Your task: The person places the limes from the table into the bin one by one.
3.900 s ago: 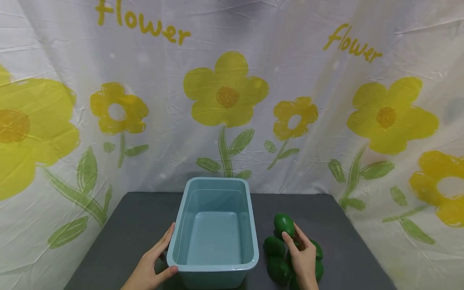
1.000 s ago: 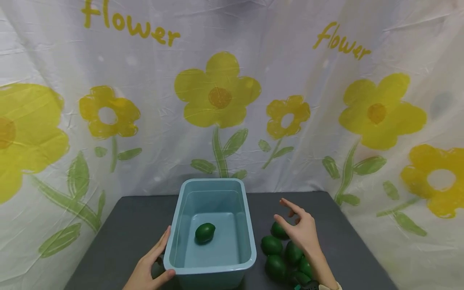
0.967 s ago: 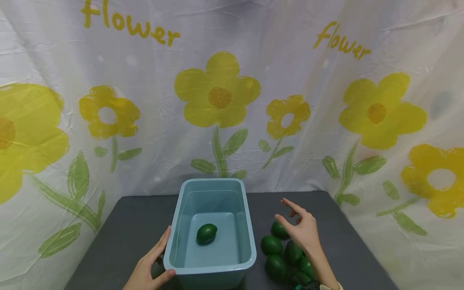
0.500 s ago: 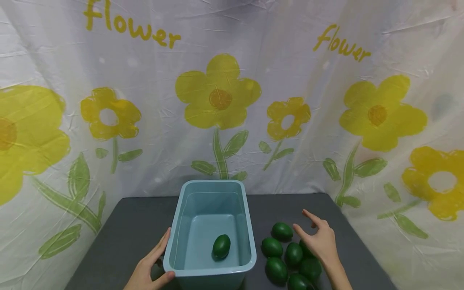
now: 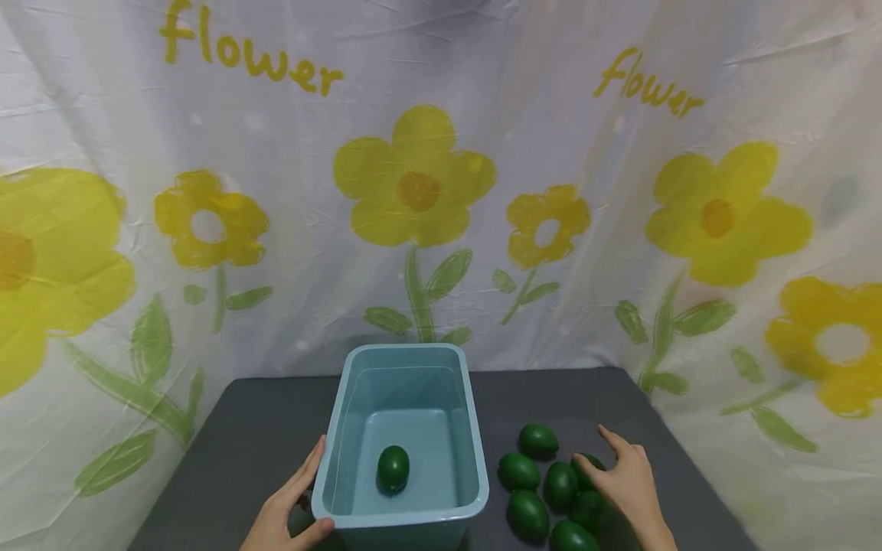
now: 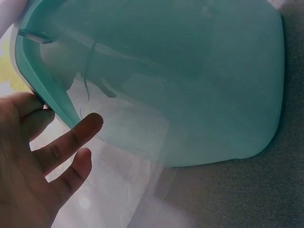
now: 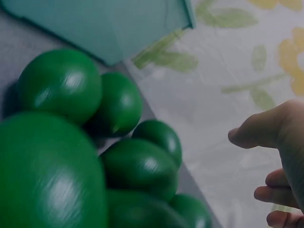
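A light blue plastic bin (image 5: 396, 514) stands on the dark table, with one glossy green lime (image 5: 393, 467) on its floor. My left hand (image 5: 285, 505) holds the bin's near left corner, thumb on the front rim and fingers along the side. In the left wrist view, two fingers (image 6: 71, 142) of it hang loose beside the bin's wall. Right of the bin lies a cluster of several limes (image 5: 528, 515). My right hand (image 5: 632, 486) hovers at the cluster's right side, thumb and fingers apart around a partly hidden lime (image 5: 592, 460). It holds nothing.
The dark table (image 5: 276, 413) ends at a white curtain (image 5: 296, 229) with yellow flowers, which hangs at the back and both sides. One lime (image 5: 538, 441) lies at the far end of the cluster.
A lime from the cluster now lies in the bin, where it has rolled about. My right hand has moved right and down toward the cluster's right side. The left hand stays at the bin.
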Tool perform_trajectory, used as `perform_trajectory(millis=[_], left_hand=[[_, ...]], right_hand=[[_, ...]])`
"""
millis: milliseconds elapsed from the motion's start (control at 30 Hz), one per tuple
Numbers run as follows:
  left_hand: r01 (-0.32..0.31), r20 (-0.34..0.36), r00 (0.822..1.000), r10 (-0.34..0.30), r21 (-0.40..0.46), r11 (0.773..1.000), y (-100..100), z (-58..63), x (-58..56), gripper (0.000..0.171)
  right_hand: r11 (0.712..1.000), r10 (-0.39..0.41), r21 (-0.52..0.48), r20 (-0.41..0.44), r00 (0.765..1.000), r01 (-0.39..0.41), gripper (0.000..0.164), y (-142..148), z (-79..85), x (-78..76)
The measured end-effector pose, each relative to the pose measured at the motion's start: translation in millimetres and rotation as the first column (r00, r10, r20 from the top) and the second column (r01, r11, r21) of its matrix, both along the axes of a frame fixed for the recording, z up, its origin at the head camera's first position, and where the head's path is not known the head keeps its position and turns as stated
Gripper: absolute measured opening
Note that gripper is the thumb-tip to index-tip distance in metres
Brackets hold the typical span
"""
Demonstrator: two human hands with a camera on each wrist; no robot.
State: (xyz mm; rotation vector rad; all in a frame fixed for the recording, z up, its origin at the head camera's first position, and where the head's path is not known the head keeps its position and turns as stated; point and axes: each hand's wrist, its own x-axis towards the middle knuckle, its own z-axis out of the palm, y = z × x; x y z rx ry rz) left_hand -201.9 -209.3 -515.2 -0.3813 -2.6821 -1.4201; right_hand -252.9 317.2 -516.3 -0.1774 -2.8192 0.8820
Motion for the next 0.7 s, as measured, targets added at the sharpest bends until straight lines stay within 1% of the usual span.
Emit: perform_trajectory(millis=[33, 133, 167, 267, 367, 400, 433, 567, 700], left_hand=[[0.000, 0.009, 1.000, 0.000, 0.012, 1.000, -1, -1.6, -0.2, 0.086], [0.010, -0.002, 1.000, -0.010, 0.031, 0.999, -5, -8.1, -2.8, 0.086], [0.022, -0.035, 0.999, -0.021, 0.030, 0.999, -7, -15.9, -6.0, 0.085], [0.029, -0.033, 0.999, -0.027, 0.048, 0.998, -8, -20.2, -9.2, 0.085], [0.019, 0.010, 1.000, -0.020, 0.062, 0.998, -6, -16.5, -9.2, 0.084], [0.005, 0.054, 0.999, -0.009, 0.065, 0.998, -4, -8.5, -6.5, 0.084], [0.002, 0.069, 0.998, -0.006, 0.063, 0.998, -3, -5.3, -5.5, 0.085], [-0.002, 0.088, 0.996, -0.002, 0.044, 0.999, 0, 4.2, -2.1, 0.085], [0.002, 0.089, 0.996, -0.006, 0.052, 0.999, 0, 4.3, -1.6, 0.086]], right_hand=[[1.000, -0.001, 0.012, 0.005, 1.000, 0.000, 0.084, 1, -3.0, -0.2], [0.999, -0.004, 0.039, 0.014, 1.000, 0.004, 0.084, 4, -9.1, -0.1], [0.999, -0.007, 0.046, 0.021, 1.000, 0.006, 0.085, 5, -10.6, 0.1], [0.998, -0.007, 0.062, 0.059, 0.998, 0.003, 0.089, 9, -16.7, 0.4], [0.998, -0.008, 0.066, 0.115, 0.993, 0.001, 0.094, 11, -23.6, 1.0], [0.998, -0.007, 0.066, 0.132, 0.991, -0.002, 0.095, 11, -25.5, 1.3], [0.998, -0.007, 0.067, 0.150, 0.989, -0.003, 0.097, 12, -27.1, 1.8], [0.997, -0.008, 0.071, 0.183, 0.983, -0.005, 0.098, 12, -29.2, 3.7], [0.997, -0.006, 0.078, 0.207, 0.978, -0.010, 0.097, 13, -27.8, 4.6]])
